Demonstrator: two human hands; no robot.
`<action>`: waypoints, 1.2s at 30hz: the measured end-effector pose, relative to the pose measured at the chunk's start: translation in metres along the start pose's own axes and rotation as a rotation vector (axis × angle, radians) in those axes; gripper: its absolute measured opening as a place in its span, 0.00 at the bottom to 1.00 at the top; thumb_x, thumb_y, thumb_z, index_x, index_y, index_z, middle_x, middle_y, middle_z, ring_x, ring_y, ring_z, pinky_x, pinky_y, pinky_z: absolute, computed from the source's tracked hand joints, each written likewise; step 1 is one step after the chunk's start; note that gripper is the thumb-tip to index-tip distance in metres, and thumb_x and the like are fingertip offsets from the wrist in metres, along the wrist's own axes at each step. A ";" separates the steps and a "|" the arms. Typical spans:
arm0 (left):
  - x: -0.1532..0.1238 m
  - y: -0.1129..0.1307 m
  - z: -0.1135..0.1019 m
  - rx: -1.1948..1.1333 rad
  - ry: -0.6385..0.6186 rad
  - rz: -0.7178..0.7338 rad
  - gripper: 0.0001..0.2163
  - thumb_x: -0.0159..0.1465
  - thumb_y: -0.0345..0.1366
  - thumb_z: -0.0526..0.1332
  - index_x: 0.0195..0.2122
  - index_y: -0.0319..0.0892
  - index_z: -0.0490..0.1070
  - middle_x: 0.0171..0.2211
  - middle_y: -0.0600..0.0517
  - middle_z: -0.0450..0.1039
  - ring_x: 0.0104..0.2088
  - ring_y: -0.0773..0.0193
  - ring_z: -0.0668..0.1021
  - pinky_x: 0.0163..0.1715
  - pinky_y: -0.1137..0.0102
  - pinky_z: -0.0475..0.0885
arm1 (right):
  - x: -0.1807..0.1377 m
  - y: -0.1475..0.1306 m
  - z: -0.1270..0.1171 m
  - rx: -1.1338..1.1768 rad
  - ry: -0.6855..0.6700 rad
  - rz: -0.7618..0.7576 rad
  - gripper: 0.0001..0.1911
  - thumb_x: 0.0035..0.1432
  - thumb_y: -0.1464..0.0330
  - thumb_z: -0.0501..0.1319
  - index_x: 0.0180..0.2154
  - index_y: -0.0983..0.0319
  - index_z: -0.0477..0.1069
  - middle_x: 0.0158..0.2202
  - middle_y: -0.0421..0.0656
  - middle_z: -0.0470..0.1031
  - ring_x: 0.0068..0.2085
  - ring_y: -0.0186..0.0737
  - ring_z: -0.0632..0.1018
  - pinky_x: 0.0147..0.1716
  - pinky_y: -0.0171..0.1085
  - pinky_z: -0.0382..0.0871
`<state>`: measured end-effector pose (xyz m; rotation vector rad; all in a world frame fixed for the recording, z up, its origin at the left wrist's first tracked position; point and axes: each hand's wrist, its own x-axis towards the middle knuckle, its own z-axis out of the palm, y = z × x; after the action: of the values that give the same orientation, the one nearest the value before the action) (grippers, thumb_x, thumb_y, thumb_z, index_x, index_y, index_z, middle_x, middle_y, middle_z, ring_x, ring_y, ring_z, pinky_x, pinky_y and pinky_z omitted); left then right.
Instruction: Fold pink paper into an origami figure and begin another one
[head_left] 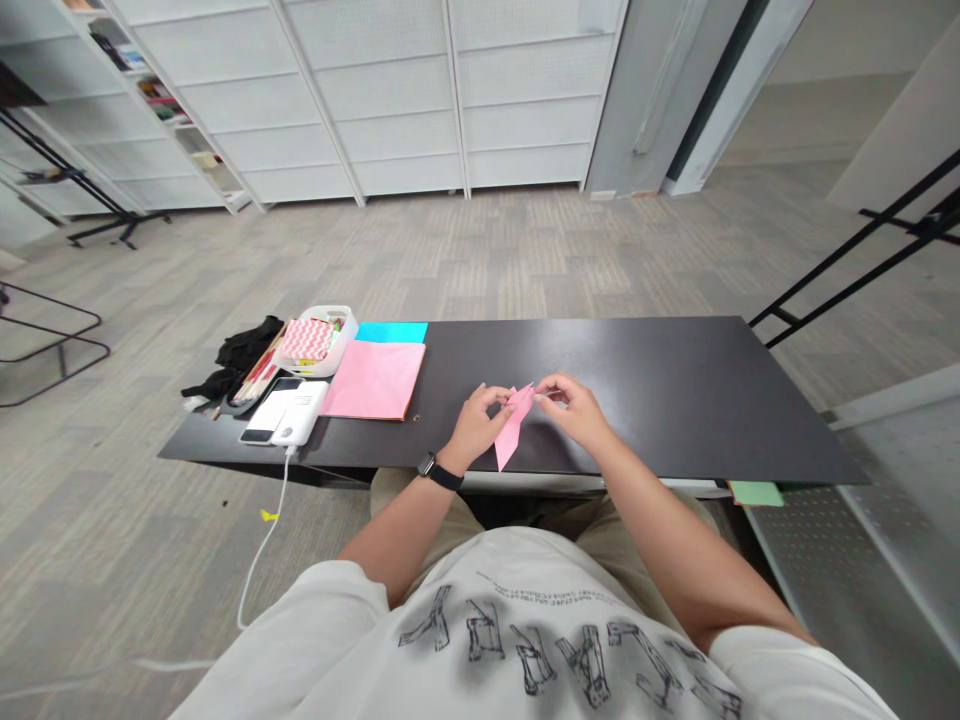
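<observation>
A folded pink paper [513, 425], long and pointed, is held above the near edge of a dark table [675, 400]. My left hand [476, 425], with a black watch on its wrist, pinches the paper's left side. My right hand [574, 403] pinches the paper's upper tip between thumb and fingers. Both hands are closed on the paper.
On the table's left stand a stack of pink paper [375, 380] over a blue sheet [391, 332], a white basket [319, 340] with patterned paper, a white power bank and phone [285, 412] with a hanging cable, and black cloth [240, 355]. A green sheet [756, 492] pokes out at the right.
</observation>
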<state>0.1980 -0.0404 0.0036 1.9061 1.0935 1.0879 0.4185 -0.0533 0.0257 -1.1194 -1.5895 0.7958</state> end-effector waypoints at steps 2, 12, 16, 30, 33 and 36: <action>-0.001 -0.002 0.001 0.042 0.004 0.018 0.05 0.67 0.34 0.66 0.43 0.47 0.79 0.43 0.53 0.83 0.46 0.59 0.83 0.74 0.45 0.57 | -0.001 0.001 0.002 -0.021 0.014 0.000 0.06 0.63 0.61 0.67 0.37 0.56 0.76 0.39 0.42 0.79 0.40 0.43 0.81 0.42 0.43 0.78; -0.003 -0.006 0.002 0.077 0.004 0.047 0.04 0.68 0.34 0.66 0.43 0.47 0.79 0.39 0.54 0.82 0.44 0.60 0.82 0.74 0.45 0.57 | -0.002 0.008 0.004 0.049 -0.002 0.106 0.10 0.63 0.57 0.68 0.38 0.56 0.78 0.40 0.43 0.81 0.41 0.43 0.82 0.42 0.43 0.78; -0.003 -0.004 0.003 0.050 -0.012 0.024 0.06 0.68 0.35 0.67 0.45 0.47 0.79 0.40 0.55 0.83 0.44 0.60 0.83 0.74 0.45 0.56 | -0.002 -0.002 0.000 -0.073 0.036 -0.004 0.08 0.65 0.60 0.66 0.34 0.56 0.77 0.37 0.43 0.79 0.41 0.43 0.80 0.41 0.43 0.78; -0.004 -0.010 0.005 -0.143 0.018 -0.050 0.06 0.68 0.35 0.66 0.45 0.44 0.79 0.44 0.50 0.82 0.46 0.60 0.82 0.52 0.65 0.75 | -0.010 -0.004 0.007 -0.086 0.063 0.039 0.08 0.64 0.60 0.66 0.39 0.56 0.78 0.41 0.44 0.78 0.43 0.44 0.80 0.40 0.42 0.78; -0.004 -0.007 0.005 -0.131 0.014 -0.044 0.06 0.68 0.35 0.67 0.45 0.44 0.79 0.43 0.50 0.82 0.45 0.60 0.82 0.53 0.64 0.75 | -0.007 -0.008 0.008 -0.081 0.069 0.046 0.09 0.65 0.58 0.66 0.38 0.56 0.78 0.40 0.43 0.78 0.42 0.43 0.80 0.40 0.42 0.77; -0.004 -0.004 0.005 -0.129 0.017 -0.051 0.06 0.68 0.36 0.67 0.45 0.44 0.79 0.44 0.49 0.82 0.46 0.60 0.82 0.54 0.64 0.75 | -0.005 -0.010 0.009 -0.073 0.087 0.050 0.10 0.65 0.58 0.66 0.35 0.56 0.77 0.39 0.43 0.78 0.42 0.43 0.80 0.39 0.42 0.77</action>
<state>0.1996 -0.0432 -0.0035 1.7621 1.0498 1.1202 0.4075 -0.0613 0.0304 -1.2341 -1.5338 0.7172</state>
